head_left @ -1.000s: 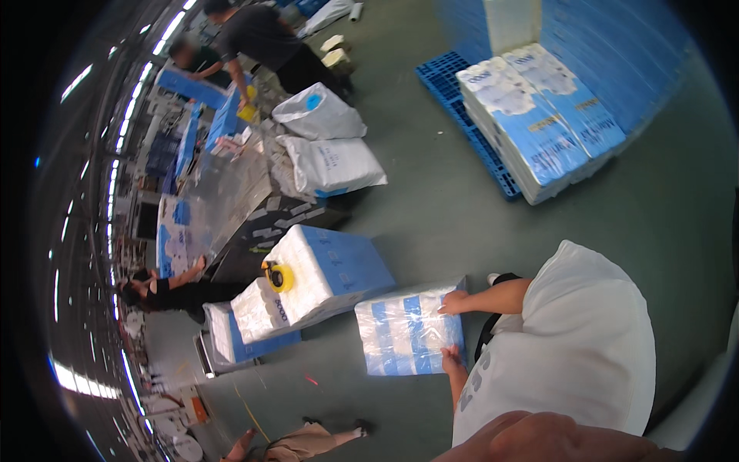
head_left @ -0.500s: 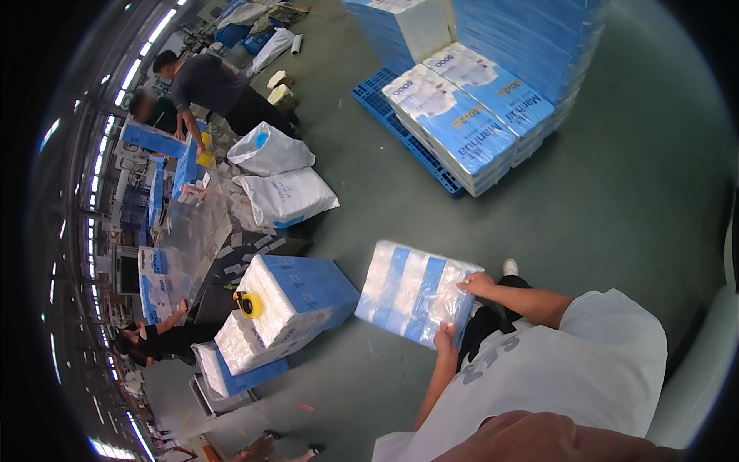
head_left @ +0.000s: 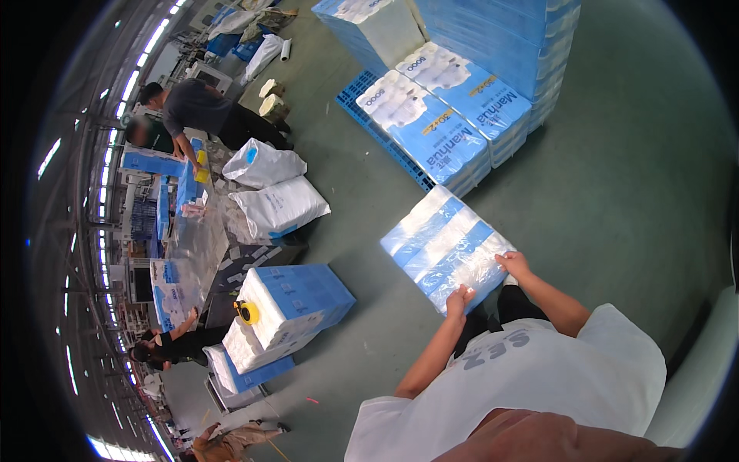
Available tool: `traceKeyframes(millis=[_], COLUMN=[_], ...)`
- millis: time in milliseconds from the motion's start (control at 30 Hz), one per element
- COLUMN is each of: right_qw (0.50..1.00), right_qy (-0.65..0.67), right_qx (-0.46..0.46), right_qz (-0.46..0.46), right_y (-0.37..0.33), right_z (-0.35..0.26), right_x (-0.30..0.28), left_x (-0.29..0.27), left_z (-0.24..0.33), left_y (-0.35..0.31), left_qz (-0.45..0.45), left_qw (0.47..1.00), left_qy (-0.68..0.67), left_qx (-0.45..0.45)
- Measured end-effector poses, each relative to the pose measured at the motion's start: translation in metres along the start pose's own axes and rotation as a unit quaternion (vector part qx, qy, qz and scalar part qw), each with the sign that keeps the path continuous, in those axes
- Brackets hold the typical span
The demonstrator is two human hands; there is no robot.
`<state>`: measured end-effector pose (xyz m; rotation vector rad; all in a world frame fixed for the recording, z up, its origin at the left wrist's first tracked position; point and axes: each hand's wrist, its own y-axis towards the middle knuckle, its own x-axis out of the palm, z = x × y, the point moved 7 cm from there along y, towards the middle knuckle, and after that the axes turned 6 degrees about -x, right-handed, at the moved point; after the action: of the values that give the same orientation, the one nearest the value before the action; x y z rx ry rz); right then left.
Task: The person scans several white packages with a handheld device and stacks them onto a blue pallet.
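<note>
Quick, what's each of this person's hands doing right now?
Left hand: closed, holding the near edge of the blue-and-white striped pack.
Right hand: closed, holding the same pack, farther right.

Past your left hand [head_left: 459, 299] and right hand [head_left: 513, 263], there it is: bold dark-blue lettering [head_left: 456, 146] and numerals [head_left: 371, 97] on two blue-and-white, plastic-wrapped rectangular packs [head_left: 423, 138], each wearing a yellow printed strip [head_left: 437, 121]! Left of your grip, smaller print [head_left: 289, 199] marks a plump white plastic sack [head_left: 281, 209], while behind your grip grey letters [head_left: 496, 350] cross your white fabric shirt [head_left: 531, 385].
</note>
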<state>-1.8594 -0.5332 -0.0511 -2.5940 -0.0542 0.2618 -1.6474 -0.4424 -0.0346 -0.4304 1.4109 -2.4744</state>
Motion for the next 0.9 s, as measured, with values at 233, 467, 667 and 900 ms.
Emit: traceKeyframes(millis=[233, 467, 667, 900], right_qw=[0.993, 0.981, 0.952, 0.929], right_qy=[-0.106, 0.047, 0.131, 0.137], right_qx=[0.014, 0.022, 0.004, 0.030], right_qz=[0.057, 0.187, 0.276, 0.343], right_y=[-0.023, -0.029, -0.006, 0.016], right_z=[-0.006, 0.002, -0.016, -0.099], right_x=[-0.103, -0.155, -0.198, -0.227], left_x=[0.086, 0.159, 0.228, 0.284], left_z=[-0.028, 0.031, 0.080, 0.159], left_y=[-0.016, 0.012, 0.051, 0.050], left_qz=[-0.037, -0.117, -0.196, -0.299], left_qw=[0.996, 0.984, 0.964, 0.906], left_qy=[-0.007, 0.128, 0.172, 0.255], left_qx=[-0.087, -0.037, -0.061, -0.156])
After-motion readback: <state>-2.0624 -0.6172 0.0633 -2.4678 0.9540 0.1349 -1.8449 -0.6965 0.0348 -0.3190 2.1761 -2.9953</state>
